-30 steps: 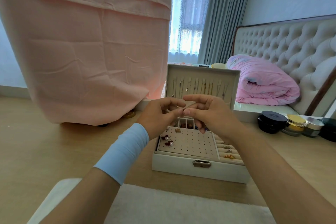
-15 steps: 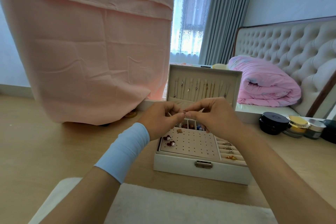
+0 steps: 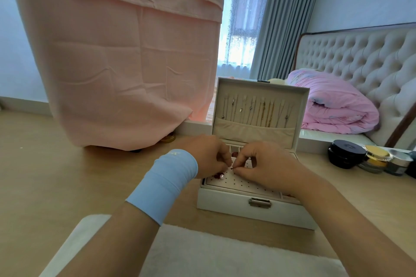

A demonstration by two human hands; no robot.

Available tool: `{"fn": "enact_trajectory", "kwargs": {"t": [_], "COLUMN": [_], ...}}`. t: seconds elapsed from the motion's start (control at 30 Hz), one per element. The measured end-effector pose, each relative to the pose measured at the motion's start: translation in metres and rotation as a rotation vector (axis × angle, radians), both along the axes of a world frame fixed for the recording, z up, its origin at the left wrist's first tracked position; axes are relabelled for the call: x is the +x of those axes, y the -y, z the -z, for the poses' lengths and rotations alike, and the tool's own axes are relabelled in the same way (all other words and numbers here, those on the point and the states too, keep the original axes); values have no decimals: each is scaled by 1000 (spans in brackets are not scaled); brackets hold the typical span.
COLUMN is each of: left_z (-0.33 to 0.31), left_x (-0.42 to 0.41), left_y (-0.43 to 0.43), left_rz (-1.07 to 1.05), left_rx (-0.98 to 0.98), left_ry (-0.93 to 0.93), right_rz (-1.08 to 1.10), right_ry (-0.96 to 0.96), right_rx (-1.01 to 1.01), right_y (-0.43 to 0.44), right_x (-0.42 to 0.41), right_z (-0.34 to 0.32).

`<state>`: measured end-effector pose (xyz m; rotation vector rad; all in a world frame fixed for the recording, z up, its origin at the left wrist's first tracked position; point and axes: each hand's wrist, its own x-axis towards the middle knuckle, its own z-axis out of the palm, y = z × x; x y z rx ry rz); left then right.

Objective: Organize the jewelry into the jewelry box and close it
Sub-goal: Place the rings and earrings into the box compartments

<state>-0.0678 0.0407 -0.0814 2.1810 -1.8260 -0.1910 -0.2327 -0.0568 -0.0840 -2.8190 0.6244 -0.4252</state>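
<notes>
The jewelry box (image 3: 254, 208) stands open on the wooden surface (image 3: 56, 175), its lid (image 3: 261, 87) upright at the back, and much of the sorting looks done. A row of necklaces (image 3: 258, 111) hangs inside the lid above a fabric pocket. A couple of pearl earrings (image 3: 221, 176) sit at the left edge of the box's perforated panel (image 3: 245, 183), most of whose holes are bare. Both hands are low over the back of that panel. The right hand (image 3: 267, 165) pinches a small dark piece (image 3: 232, 167) between thumb and forefinger, just above the holes. The left hand (image 3: 206, 155) has its grip curled in against the same spot, though whether it holds the piece too is too small to tell. This looks like a stud being seated in the panel. What is left, by my reading, is to finish that, stow any remaining pieces, then lower the lid and fasten the metal latch (image 3: 259, 202) on the box's front wall. The box is pale, with a cream lining.
</notes>
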Motion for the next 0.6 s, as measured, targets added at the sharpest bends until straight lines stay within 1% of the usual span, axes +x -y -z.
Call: {"fn": "enact_trajectory", "kwargs": {"t": [0.43, 0.5, 0.6], "left_z": [-4, -3, -3], "left_x": [-4, -4, -4], "left_y": [-2, -2, -3], "left_rz": [12, 12, 18], "left_rx": [-5, -5, -4], "left_ry": [-27, -18, -18], "right_rz": [-64, -84, -58], "right_ry": [-50, -67, -161], "right_rx": [-268, -265, -170], "right_y": [0, -1, 4], "right_x": [2, 2, -1], "right_z": [3, 1, -4]}}
